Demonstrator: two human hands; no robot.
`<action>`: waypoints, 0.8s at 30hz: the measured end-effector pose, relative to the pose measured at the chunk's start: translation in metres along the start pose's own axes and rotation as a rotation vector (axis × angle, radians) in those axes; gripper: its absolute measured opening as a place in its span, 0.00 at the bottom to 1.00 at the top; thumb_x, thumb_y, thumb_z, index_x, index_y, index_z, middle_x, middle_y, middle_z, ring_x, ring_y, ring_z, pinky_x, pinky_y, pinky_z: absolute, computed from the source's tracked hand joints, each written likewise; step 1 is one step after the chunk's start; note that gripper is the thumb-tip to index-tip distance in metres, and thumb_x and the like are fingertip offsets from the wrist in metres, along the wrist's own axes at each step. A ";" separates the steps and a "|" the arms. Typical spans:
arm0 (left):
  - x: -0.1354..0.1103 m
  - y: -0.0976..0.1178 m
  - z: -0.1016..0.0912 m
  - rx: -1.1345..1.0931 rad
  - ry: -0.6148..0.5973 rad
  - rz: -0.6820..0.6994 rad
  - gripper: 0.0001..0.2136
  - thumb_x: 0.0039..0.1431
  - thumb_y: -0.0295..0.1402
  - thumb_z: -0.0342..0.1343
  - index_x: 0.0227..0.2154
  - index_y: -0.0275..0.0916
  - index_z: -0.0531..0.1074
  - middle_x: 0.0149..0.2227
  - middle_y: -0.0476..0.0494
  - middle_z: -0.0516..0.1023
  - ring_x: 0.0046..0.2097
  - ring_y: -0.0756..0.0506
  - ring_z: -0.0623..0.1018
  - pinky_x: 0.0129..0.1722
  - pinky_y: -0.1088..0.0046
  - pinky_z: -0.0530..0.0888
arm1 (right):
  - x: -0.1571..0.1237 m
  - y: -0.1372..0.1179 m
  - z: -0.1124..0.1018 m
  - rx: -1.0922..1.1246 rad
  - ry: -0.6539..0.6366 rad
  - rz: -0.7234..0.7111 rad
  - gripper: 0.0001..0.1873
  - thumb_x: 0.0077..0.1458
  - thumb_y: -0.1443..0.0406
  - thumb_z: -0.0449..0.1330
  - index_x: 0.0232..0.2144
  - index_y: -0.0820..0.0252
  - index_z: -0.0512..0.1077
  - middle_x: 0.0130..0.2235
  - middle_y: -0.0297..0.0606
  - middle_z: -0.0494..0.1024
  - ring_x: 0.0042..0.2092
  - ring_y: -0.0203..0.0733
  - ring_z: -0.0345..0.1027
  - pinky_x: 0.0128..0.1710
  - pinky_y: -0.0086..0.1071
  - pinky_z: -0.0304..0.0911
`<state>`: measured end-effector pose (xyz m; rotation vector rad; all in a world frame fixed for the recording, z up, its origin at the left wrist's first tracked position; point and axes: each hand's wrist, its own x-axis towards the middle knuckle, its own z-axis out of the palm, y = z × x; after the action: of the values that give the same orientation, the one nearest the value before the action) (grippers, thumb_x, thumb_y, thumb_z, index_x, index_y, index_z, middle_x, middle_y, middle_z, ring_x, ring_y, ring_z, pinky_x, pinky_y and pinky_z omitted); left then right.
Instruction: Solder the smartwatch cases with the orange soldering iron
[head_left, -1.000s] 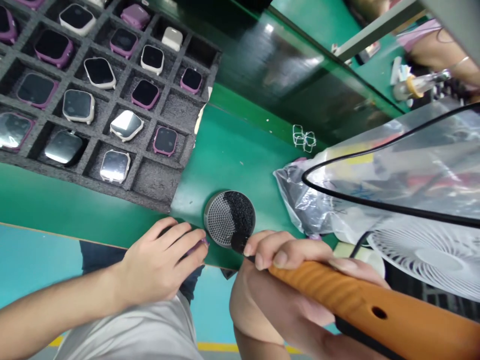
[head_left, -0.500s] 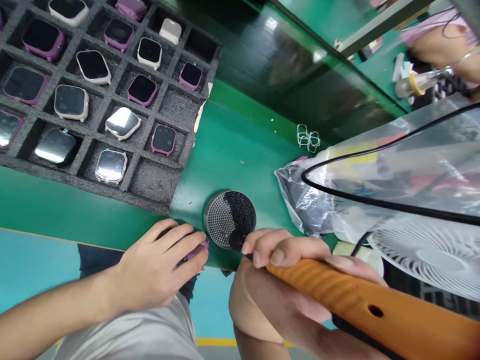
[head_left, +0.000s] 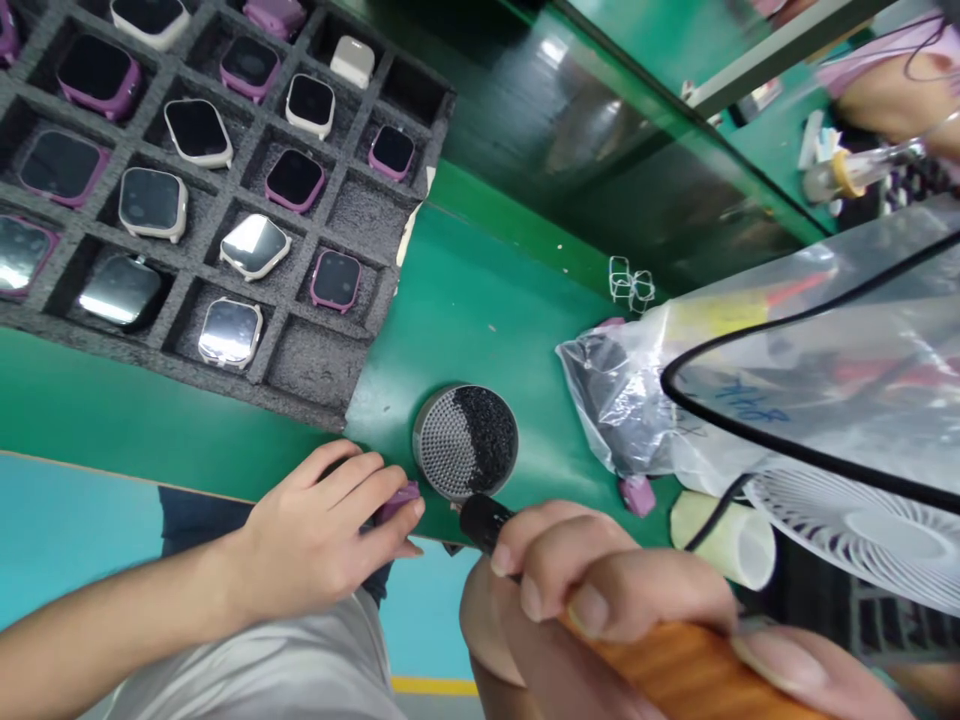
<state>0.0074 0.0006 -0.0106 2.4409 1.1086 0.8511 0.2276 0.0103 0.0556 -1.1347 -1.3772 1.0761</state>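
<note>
My left hand (head_left: 330, 535) is closed on a purple smartwatch case (head_left: 397, 500) at the front edge of the green bench. Its fingers hide most of the case. My right hand (head_left: 600, 575) grips an electric screwdriver (head_left: 675, 665) with an orange ridged grip and a black nose. That nose is just in front of a round metal dish (head_left: 442, 440), its small tip close to the rim. The dish has a dimpled floor, and its right half is covered with tiny black pieces (head_left: 491, 435), too small to make out singly.
A grey foam tray (head_left: 304, 410) of purple, white and dark smartwatches lies at the left. On the right are a clear plastic bag (head_left: 622, 400), a black cable (head_left: 757, 425), a white fan (head_left: 862, 530) and a pale tape roll (head_left: 720, 535). Another person's arm (head_left: 892, 105) shows at the upper right.
My right hand has drawn the screwdriver back towards me, so its nose has left the dish. The cable loop has shifted right. My left hand still holds the watch case at the edge.
</note>
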 end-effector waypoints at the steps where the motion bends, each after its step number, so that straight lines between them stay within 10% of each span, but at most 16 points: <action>1: 0.000 0.000 0.000 0.002 0.005 0.000 0.12 0.71 0.40 0.67 0.52 0.41 0.81 0.52 0.42 0.83 0.53 0.39 0.78 0.58 0.52 0.73 | 0.000 -0.001 -0.002 -0.006 -0.017 0.013 0.24 0.57 0.43 0.68 0.52 0.40 0.73 0.38 0.35 0.72 0.36 0.48 0.73 0.31 0.49 0.75; 15: 0.003 0.000 0.000 0.010 0.017 -0.007 0.12 0.72 0.40 0.66 0.52 0.42 0.81 0.51 0.43 0.83 0.53 0.39 0.78 0.58 0.54 0.72 | 0.011 -0.001 -0.007 0.115 -0.220 0.096 0.23 0.70 0.45 0.45 0.44 0.42 0.78 0.27 0.34 0.71 0.29 0.48 0.69 0.35 0.53 0.77; 20: 0.004 0.000 -0.001 0.011 0.033 -0.007 0.11 0.71 0.39 0.66 0.50 0.41 0.81 0.50 0.43 0.84 0.52 0.39 0.78 0.58 0.54 0.73 | 0.043 -0.016 -0.020 0.067 -0.572 0.107 0.21 0.69 0.47 0.51 0.40 0.46 0.80 0.27 0.36 0.78 0.31 0.50 0.76 0.35 0.49 0.78; 24: 0.003 0.000 0.000 0.014 0.046 -0.008 0.11 0.71 0.39 0.66 0.50 0.40 0.81 0.50 0.42 0.84 0.52 0.39 0.78 0.58 0.54 0.73 | 0.041 -0.030 -0.013 -0.029 -0.361 0.230 0.23 0.69 0.48 0.50 0.33 0.47 0.80 0.26 0.38 0.78 0.32 0.52 0.77 0.36 0.53 0.79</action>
<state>0.0090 0.0030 -0.0090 2.4381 1.1428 0.9046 0.2358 0.0466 0.0925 -1.1797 -1.5682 1.4860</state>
